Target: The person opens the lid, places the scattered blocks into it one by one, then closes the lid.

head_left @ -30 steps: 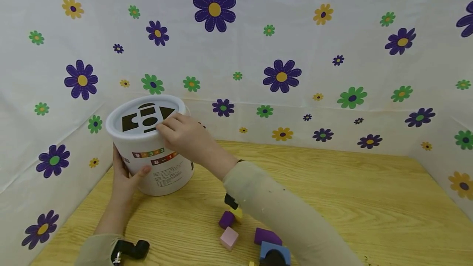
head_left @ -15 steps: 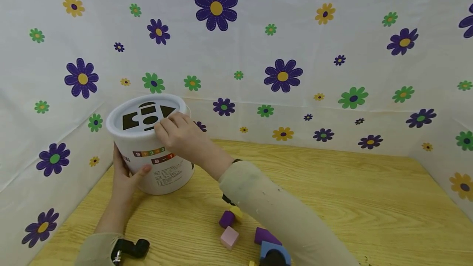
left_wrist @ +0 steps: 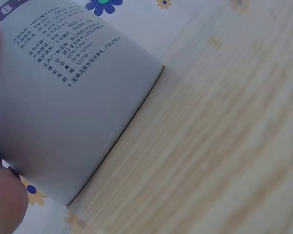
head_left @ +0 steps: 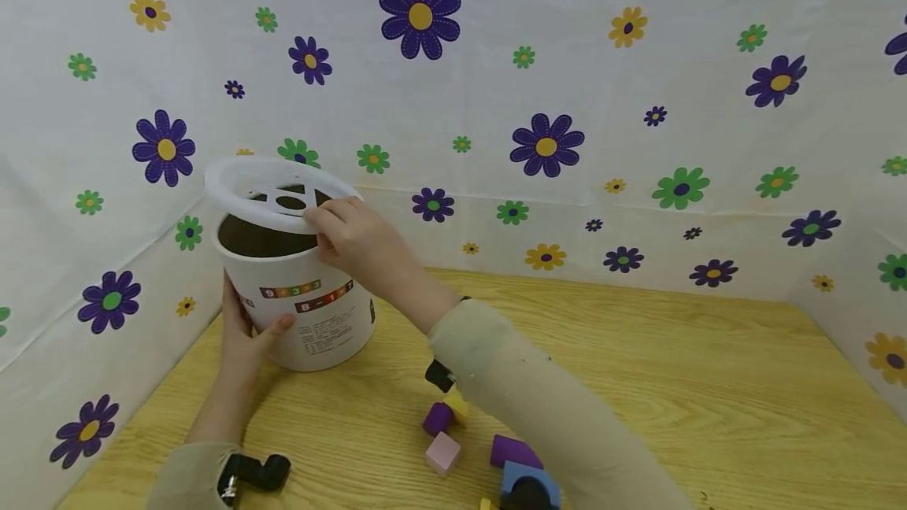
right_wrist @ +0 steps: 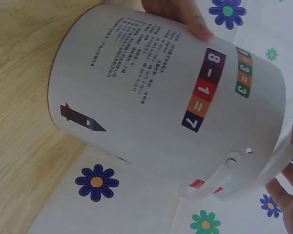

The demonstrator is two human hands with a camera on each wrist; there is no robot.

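A white bucket (head_left: pixel 322 325) printed with coloured sums stands on the wooden table at the left. My left hand (head_left: pixel 244 341) grips its lower left side, thumb across the front. Its white lid (head_left: pixel 244 209), cut with shaped holes, is tilted up at the front, and a dark gap shows between lid and bucket rim. My right hand (head_left: pixel 361 246) pinches the lid's right front edge. In the right wrist view, fingers (right_wrist: pixel 281 192) of that hand show at the lid. The inside of the bucket is too dark to make out.
In front of my right sleeve lie a pink block (head_left: pixel 442 454), a purple block (head_left: pixel 438 419), a yellow block (head_left: pixel 457 408), a longer purple block (head_left: pixel 512 451) and a blue block (head_left: pixel 530 477). A flower-patterned sheet (head_left: pixel 482 85) hangs behind the table (head_left: pixel 673 384).
My right hand has raised the lid's front edge off the bucket, where it sat flat on the rim before. The left hand keeps its hold on the bucket's side.
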